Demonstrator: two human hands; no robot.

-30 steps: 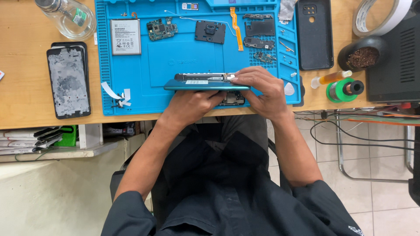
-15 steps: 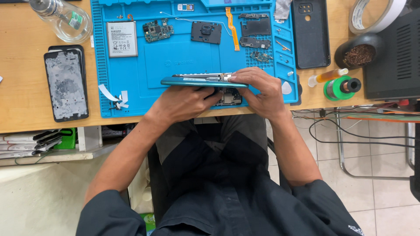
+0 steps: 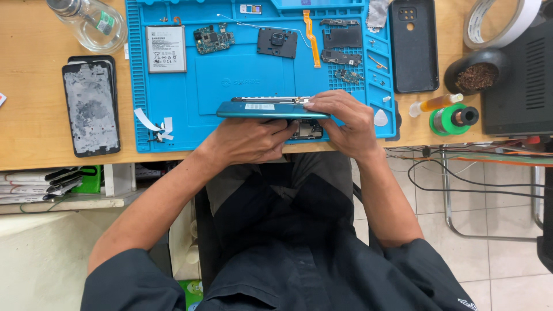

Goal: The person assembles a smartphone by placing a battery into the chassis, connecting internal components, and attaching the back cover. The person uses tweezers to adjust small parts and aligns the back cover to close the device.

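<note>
On the wooden desk (image 3: 34, 144), a blue work mat (image 3: 242, 75) is lying under the work, and its near edge is where both hands are meeting. At the desk's right edge a black box (image 3: 518, 75) is standing, and a dark phone frame (image 3: 91, 108) is lying off the mat to the left. On the mat's far half a battery (image 3: 166, 49), a green circuit board (image 3: 213, 38) and an orange ribbon strip (image 3: 311, 38) are lying apart from one another; a black case (image 3: 413, 46) is resting at the mat's right border.

The teal phone (image 3: 271, 110) is being held edge-up just above the mat's near edge. The left hand (image 3: 247, 141) is curling its fingers up against the lower side, supporting it. The right hand (image 3: 345, 121) is pinching the right end, fingertips pressed together on the top edge.

Judgement: the step in hand appears to be working along the seam between the phone's shell and its body. The next move is calling for steady support from the left hand and controlled, even finger pressure along the edge, avoiding any twist of the body.
</note>
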